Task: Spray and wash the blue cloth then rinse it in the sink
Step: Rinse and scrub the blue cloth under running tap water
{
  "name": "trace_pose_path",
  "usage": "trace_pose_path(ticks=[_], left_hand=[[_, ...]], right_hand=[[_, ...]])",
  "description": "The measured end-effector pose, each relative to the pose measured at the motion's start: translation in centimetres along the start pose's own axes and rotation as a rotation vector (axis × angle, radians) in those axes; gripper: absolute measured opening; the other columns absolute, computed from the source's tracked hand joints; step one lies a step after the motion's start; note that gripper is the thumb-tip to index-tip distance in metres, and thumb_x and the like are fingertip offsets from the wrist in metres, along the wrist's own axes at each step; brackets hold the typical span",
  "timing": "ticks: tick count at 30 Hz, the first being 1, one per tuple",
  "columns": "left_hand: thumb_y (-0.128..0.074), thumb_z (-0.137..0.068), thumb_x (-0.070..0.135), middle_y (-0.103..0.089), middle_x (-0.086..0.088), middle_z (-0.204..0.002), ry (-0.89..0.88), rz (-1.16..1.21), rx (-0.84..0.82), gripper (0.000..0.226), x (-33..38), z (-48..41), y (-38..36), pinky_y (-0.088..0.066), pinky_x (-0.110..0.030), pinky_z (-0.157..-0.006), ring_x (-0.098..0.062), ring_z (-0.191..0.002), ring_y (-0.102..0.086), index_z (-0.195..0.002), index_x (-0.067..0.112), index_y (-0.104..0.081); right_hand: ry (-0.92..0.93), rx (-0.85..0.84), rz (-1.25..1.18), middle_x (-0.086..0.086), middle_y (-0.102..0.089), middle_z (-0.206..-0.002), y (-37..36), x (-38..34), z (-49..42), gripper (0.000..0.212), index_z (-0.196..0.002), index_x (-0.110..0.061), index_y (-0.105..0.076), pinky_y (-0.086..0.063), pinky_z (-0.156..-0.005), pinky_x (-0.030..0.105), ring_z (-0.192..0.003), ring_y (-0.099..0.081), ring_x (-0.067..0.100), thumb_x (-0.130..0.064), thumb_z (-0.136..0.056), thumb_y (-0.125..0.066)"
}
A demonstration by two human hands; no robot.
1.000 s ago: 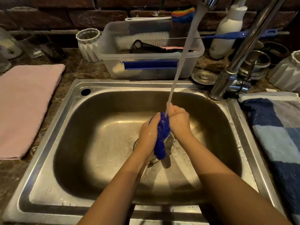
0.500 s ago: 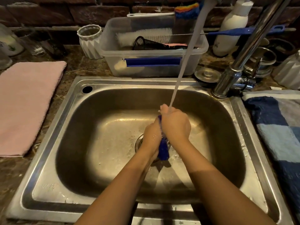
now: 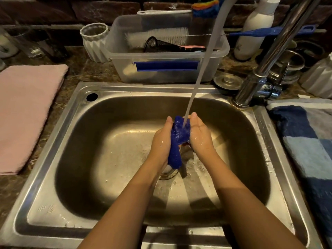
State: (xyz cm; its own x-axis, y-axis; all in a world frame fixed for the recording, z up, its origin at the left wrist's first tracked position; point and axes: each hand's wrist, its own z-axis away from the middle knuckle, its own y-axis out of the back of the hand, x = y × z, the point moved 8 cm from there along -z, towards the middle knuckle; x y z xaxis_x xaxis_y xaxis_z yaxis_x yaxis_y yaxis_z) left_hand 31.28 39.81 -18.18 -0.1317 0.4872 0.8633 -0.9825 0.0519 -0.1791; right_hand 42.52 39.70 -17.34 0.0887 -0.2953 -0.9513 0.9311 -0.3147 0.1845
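Note:
The wet blue cloth (image 3: 177, 141) is bunched between my two palms over the middle of the steel sink (image 3: 75, 177). My left hand (image 3: 161, 141) presses its left side, and my right hand (image 3: 199, 135) cups its right side with the palm turned up. A stream of water (image 3: 201, 69) falls from the tap onto the top of the cloth. The cloth's lower end hangs down above the drain (image 3: 168, 174).
The chrome tap (image 3: 258, 72) rises at the sink's back right. Behind the sink stand a clear tub (image 3: 167, 72) of brushes and a white bottle (image 3: 255, 31). A pink towel (image 3: 25, 112) lies left and a blue checked towel (image 3: 309, 144) lies right.
My hands were clasped tight around the cloth; now the palms have spread apart and more of the blue cloth shows under the stream.

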Motion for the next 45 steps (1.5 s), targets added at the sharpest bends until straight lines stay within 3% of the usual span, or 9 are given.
trace_pose_path(ticks=[4,10,17,20,25,29,38,42,45], left_hand=[[-0.033,-0.097,0.049,-0.068,-0.005,-0.084,-0.037,-0.039,0.073,0.044,0.0,-0.3,0.7,-0.051,-0.031,-0.078,-0.018,-0.080,-0.065,-0.096,0.018,-0.064],[-0.031,-0.097,0.049,-0.069,-0.006,-0.092,-0.010,-0.133,0.119,0.043,-0.3,-0.2,0.5,-0.053,-0.028,-0.074,-0.020,-0.085,-0.066,-0.102,0.020,-0.063],[-0.033,-0.097,0.047,-0.062,0.000,-0.068,-0.106,-0.266,0.167,0.043,0.8,0.1,1.2,-0.047,-0.026,-0.062,-0.013,-0.063,-0.058,-0.074,0.023,-0.060],[-0.035,-0.097,0.045,-0.060,-0.002,-0.065,-0.106,-0.293,0.134,0.043,1.0,0.1,0.8,-0.046,-0.028,-0.064,-0.015,-0.061,-0.056,-0.073,0.019,-0.059],[-0.039,-0.097,0.041,-0.056,-0.002,-0.064,-0.066,-0.232,0.065,0.037,1.1,0.2,0.0,-0.044,-0.024,-0.060,-0.014,-0.059,-0.054,-0.081,0.014,-0.058],[-0.041,-0.096,0.043,-0.064,-0.007,-0.080,-0.017,-0.193,-0.041,0.033,0.7,0.2,-0.7,-0.052,-0.040,-0.084,-0.024,-0.079,-0.062,-0.086,0.018,-0.059],[-0.046,-0.094,0.031,-0.074,-0.001,-0.084,0.058,0.160,-0.165,0.021,1.1,0.6,-0.5,-0.051,-0.036,-0.083,-0.019,-0.086,-0.067,-0.097,0.018,-0.063],[-0.053,-0.088,0.043,-0.074,0.000,-0.088,0.064,0.105,-0.171,0.025,1.4,0.4,0.1,-0.048,-0.040,-0.091,-0.021,-0.094,-0.066,-0.096,0.023,-0.066],[-0.060,-0.082,0.045,-0.075,-0.003,-0.093,0.082,0.003,-0.217,0.027,1.3,0.4,0.0,-0.046,-0.044,-0.098,-0.024,-0.097,-0.066,-0.097,0.024,-0.068]], right_hand=[[0.200,-0.171,0.240,-0.002,-0.061,-0.090,-2.1,-1.9,1.4,0.020,-0.101,-0.029,-0.047,-0.050,-0.071,0.024,-0.082,-0.060,0.010,-0.046,-0.093,-0.039],[0.160,-0.005,0.457,-0.005,-0.060,-0.079,-1.4,-2.4,1.5,0.042,-0.101,-0.022,-0.054,-0.049,-0.071,0.027,-0.079,-0.060,0.015,-0.059,-0.088,-0.038],[0.221,0.136,0.670,-0.001,-0.053,-0.055,-1.1,-3.1,1.5,0.054,-0.060,-0.020,-0.053,-0.050,-0.060,0.033,-0.060,-0.059,0.019,-0.051,-0.095,-0.025],[0.143,0.118,0.579,-0.002,-0.047,-0.052,-0.5,-2.4,1.2,0.053,-0.053,-0.018,-0.047,-0.038,-0.049,0.026,-0.055,-0.052,0.018,-0.043,-0.097,-0.030],[-0.038,0.081,0.162,0.001,-0.050,-0.056,-0.1,-0.5,0.8,0.044,-0.057,-0.016,-0.050,-0.037,-0.053,0.027,-0.056,-0.049,0.016,-0.038,-0.095,-0.042],[-0.247,-0.048,-0.107,-0.003,-0.055,-0.059,-0.2,1.1,1.1,0.046,-0.078,-0.016,-0.058,-0.041,-0.051,0.020,-0.054,-0.054,0.009,-0.052,-0.093,-0.035],[-0.365,-0.127,-0.083,0.004,-0.066,-0.081,1.1,1.2,0.4,0.057,-0.083,-0.021,-0.060,-0.046,-0.088,0.040,-0.082,-0.061,0.021,-0.065,-0.089,-0.023],[-0.260,-0.234,-0.201,0.009,-0.065,-0.086,0.7,0.9,0.3,0.034,-0.097,-0.014,-0.064,-0.051,-0.083,0.039,-0.081,-0.062,0.024,-0.041,-0.093,-0.044],[-0.187,-0.230,-0.471,0.011,-0.064,-0.112,0.8,-0.3,0.0,0.023,-0.112,-0.015,-0.062,-0.047,-0.099,0.044,-0.111,-0.059,0.028,-0.022,-0.092,-0.052]])
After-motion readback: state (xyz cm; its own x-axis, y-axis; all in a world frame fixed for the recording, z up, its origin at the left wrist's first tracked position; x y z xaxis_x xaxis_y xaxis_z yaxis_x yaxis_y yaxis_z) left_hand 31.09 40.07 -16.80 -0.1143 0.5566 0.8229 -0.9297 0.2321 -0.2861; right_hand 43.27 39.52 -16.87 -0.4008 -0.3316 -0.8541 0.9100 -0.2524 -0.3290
